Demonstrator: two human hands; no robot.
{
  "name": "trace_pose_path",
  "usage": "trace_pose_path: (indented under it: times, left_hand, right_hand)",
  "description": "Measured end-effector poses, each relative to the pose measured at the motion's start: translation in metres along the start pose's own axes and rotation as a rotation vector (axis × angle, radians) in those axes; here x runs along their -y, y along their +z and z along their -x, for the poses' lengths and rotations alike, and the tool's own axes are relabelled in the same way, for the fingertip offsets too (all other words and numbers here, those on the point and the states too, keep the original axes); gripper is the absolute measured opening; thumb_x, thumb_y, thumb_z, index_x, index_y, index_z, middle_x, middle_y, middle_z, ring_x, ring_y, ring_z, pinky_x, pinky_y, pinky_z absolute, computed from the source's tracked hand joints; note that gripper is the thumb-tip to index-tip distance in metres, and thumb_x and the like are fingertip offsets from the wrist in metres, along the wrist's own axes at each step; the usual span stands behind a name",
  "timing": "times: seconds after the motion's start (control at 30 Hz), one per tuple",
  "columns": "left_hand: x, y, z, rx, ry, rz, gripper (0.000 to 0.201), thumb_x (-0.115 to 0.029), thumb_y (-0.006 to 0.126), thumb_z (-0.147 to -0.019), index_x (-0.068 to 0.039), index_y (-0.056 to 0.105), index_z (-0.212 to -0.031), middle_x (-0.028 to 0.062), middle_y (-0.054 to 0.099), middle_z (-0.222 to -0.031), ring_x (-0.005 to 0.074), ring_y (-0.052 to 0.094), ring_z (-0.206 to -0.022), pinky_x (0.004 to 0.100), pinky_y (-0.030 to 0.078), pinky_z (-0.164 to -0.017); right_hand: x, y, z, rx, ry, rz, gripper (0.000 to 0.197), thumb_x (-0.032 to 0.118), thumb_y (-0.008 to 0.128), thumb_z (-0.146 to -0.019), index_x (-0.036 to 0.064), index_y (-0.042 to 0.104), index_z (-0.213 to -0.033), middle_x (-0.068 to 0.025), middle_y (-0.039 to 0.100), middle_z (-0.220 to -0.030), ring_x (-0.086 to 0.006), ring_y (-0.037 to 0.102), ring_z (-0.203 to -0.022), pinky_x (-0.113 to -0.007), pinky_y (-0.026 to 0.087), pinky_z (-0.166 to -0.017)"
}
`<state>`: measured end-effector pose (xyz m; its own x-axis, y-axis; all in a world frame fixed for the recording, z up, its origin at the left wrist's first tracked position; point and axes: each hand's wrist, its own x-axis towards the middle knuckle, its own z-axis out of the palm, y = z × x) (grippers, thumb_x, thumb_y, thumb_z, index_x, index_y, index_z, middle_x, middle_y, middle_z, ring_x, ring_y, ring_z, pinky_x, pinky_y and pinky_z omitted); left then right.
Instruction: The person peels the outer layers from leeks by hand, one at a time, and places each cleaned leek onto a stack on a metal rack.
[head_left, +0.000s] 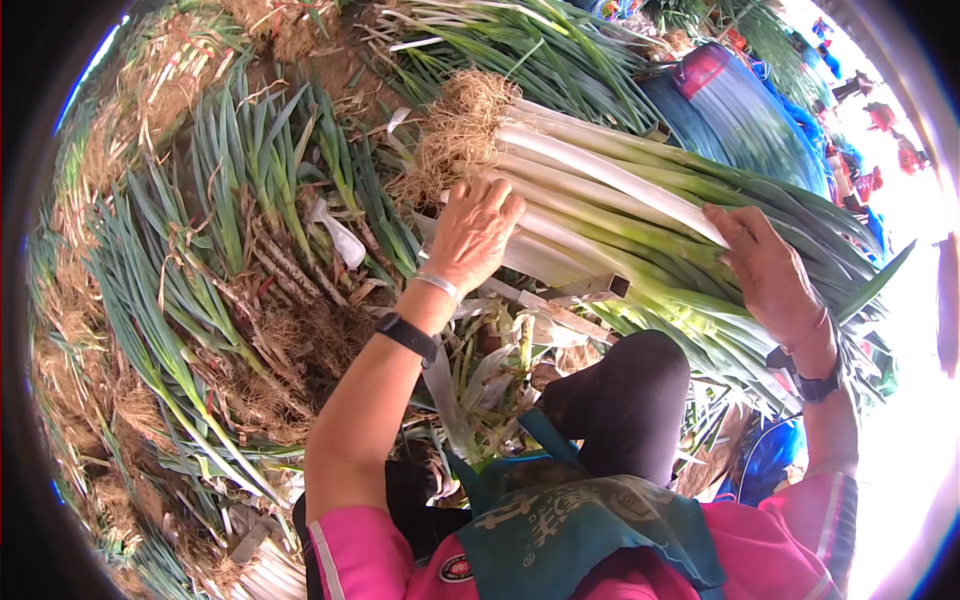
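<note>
A thick pile of long green onions [610, 200] lies before me, its shaggy roots [455, 130] at the left and green leaves fanning out to the right. One white-stemmed green onion [620, 178] lies on top of the others. My right hand [765, 270] is closed around this one at its leafy part. At the root end, my left hand [472, 230] has its fingers curled over the white stems, with the fingertips hidden. Beneath the pile, a metal bar frame [590, 290] partly shows.
Loose green onions with earthy roots [310, 340] cover the ground on the left. Another heap [540, 50] lies at the far side, next to a blue plastic-wrapped bundle [745, 110]. Peeled scraps [490, 370] lie between my knee [635, 390] and the frame.
</note>
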<state>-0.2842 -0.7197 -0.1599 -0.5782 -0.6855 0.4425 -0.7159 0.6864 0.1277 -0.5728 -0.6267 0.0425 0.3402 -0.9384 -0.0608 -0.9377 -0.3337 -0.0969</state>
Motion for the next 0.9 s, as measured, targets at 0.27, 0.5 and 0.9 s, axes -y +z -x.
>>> trace_pose_path:
  times: [0.27,0.5,0.9]
  left_hand:
    - [-0.015,0.013,0.014,-0.189,-0.129,0.122,0.035,-0.018,0.064,-0.076,-0.007,0.055,-0.108,0.0098,0.049,-0.111,0.0277,0.048,-0.105,0.0416,0.039,-0.081]
    - [-0.010,0.011,0.014,-0.365,-0.134,0.304,0.030,-0.011,0.058,-0.076,-0.006,0.057,-0.105,0.0120,0.053,-0.102,0.0304,0.052,-0.095,0.0428,0.040,-0.081]
    - [-0.019,0.047,-0.074,-0.259,-0.246,0.215,0.039,-0.030,0.056,-0.088,-0.008,0.056,-0.120,0.0133,0.043,-0.131,0.0415,0.035,-0.122,0.0492,0.030,-0.103]
  right_hand:
    - [0.010,0.060,-0.023,0.055,-0.111,0.082,0.051,0.000,0.056,-0.079,0.0123,0.051,-0.128,-0.0110,0.052,-0.103,-0.0300,0.058,-0.090,-0.040,0.048,-0.077]
    - [0.019,0.066,-0.017,0.008,-0.187,0.281,0.059,-0.004,0.056,-0.072,0.0142,0.053,-0.127,-0.0103,0.052,-0.110,-0.0279,0.052,-0.103,-0.036,0.037,-0.084]
    - [0.022,0.078,-0.018,0.029,-0.170,0.232,0.057,0.003,0.056,-0.070,0.0128,0.054,-0.125,-0.0081,0.049,-0.118,-0.0262,0.047,-0.106,-0.040,0.036,-0.091]
